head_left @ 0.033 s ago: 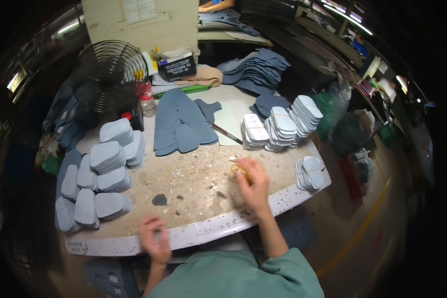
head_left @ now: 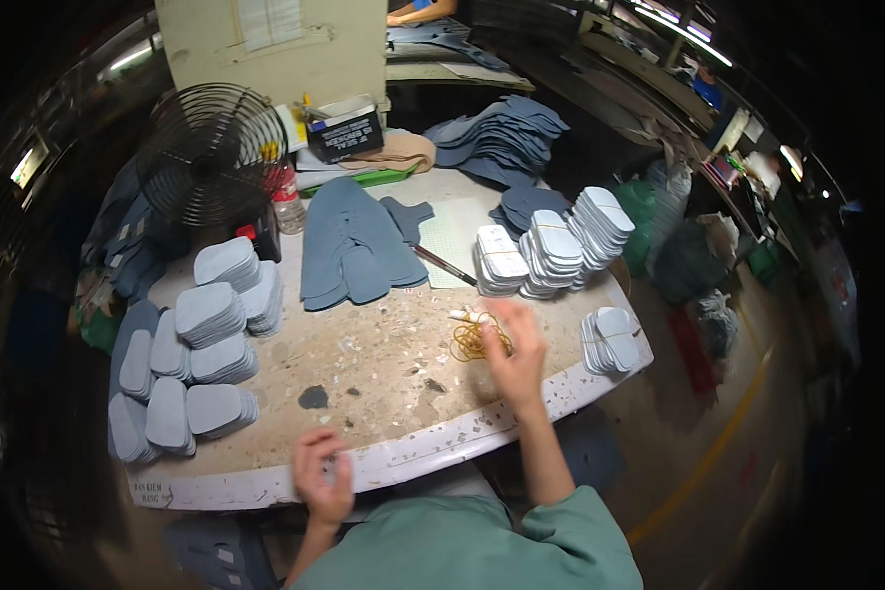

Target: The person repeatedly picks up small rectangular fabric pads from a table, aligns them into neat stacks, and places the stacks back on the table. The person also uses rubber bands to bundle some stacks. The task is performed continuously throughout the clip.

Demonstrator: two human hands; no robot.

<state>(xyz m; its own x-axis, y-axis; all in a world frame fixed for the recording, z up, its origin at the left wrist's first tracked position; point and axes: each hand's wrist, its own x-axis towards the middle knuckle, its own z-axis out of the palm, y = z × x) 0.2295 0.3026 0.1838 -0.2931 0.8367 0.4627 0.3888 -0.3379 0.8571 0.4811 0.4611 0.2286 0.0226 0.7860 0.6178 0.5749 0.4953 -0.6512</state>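
Over the right half of the worn table, my right hand (head_left: 519, 359) is beside a tangle of yellow rubber bands (head_left: 470, 340). Its fingertips are smeared by motion, so whether it holds a band cannot be made out. A small white stick-like piece (head_left: 468, 317) lies at the far side of the bands. My left hand (head_left: 323, 477) hovers at the table's front edge, fingers loosely curled and apart, with nothing seen in it. Stacks of light grey rounded pieces (head_left: 206, 315) stand on the left. More stacks (head_left: 551, 241), some banded, stand at the right.
Large blue-grey cut pieces (head_left: 359, 246) lie mid-table, with a dark pen-like tool (head_left: 445, 265) beside them. A black fan (head_left: 211, 152), a bottle (head_left: 287, 202) and a black box (head_left: 349, 133) stand at the back left. One banded stack (head_left: 610, 339) sits near the right edge.
My right hand has shifted slightly right, uncovering more of the rubber bands. My left hand has moved a little to the right. The view has shifted slightly.
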